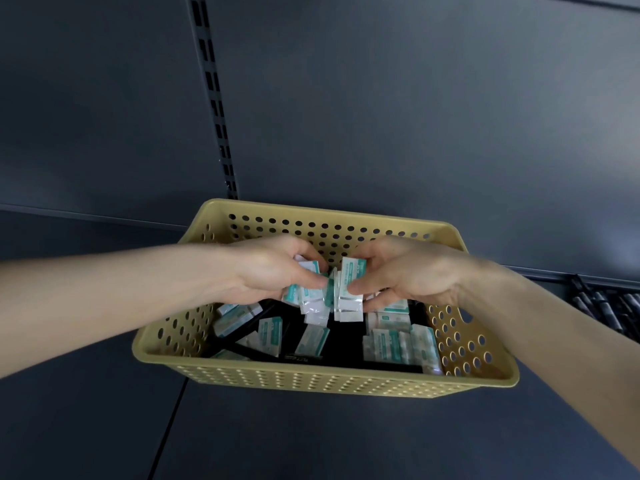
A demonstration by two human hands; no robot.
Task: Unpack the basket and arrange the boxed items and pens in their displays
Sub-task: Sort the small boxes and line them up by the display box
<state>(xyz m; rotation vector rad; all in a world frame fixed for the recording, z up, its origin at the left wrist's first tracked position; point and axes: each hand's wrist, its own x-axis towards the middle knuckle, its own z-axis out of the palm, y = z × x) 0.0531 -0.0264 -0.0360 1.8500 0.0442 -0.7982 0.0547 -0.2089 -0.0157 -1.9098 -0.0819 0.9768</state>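
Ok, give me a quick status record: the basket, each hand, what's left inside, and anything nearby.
basket: yellow, perforated, standing on the dark shelf
left hand: over the basket, gripping several white-and-teal boxes
right hand: over the basket, gripping a second bunch of the same kind
remaining in basket: loose boxes lying over dark items that I cannot identify
right edge: dark rack, possibly pens, too blurred to confirm

Dark grey shelf (pixel 311 438); grey back panel (pixel 415 98) behind; slotted upright (pixel 214 98) left of centre.
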